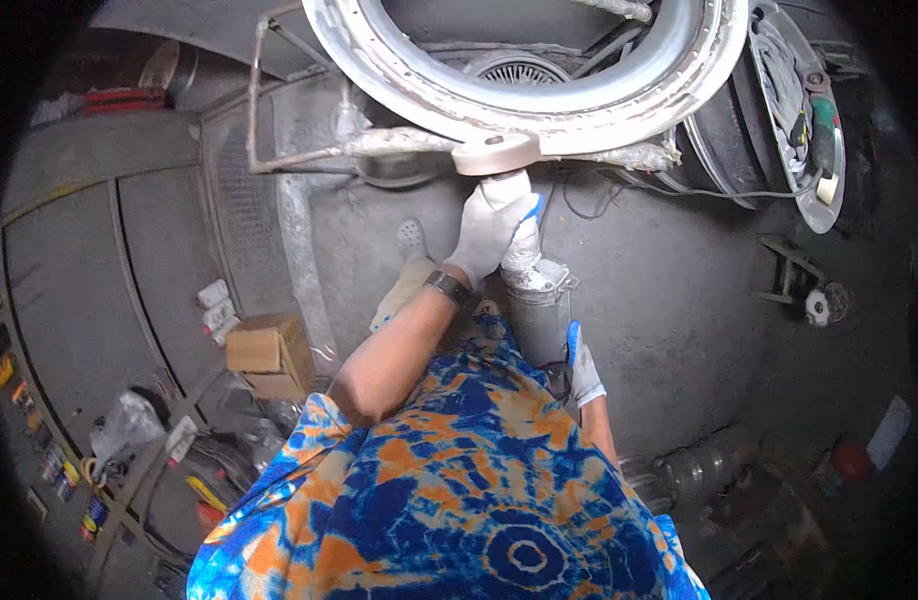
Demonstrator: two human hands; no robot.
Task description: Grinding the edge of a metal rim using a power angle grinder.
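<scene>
My left hand (482, 238), in a white glove with blue on it and a dark watch at the wrist, is closed around the wrapped front neck of a grey power grinder (539, 325). A thick, pale round grinding wheel (496, 154) sits at the tool's front end, against or just before the near edge of a silver wheel rim (669, 105). Lower down, my right hand (585, 376), gloved the same way, grips the rear of the grinder. Part of its fingers is hidden behind the tool. White residue coats the rim's edge.
A metal pipe frame (254, 110) supports the rim. At right, a long pale tray (824, 205) holds a green-and-black hand tool (824, 135) and cords. A small stand (784, 270) is on the floor. Cardboard boxes (269, 355) and white bottles (217, 305) stand at left.
</scene>
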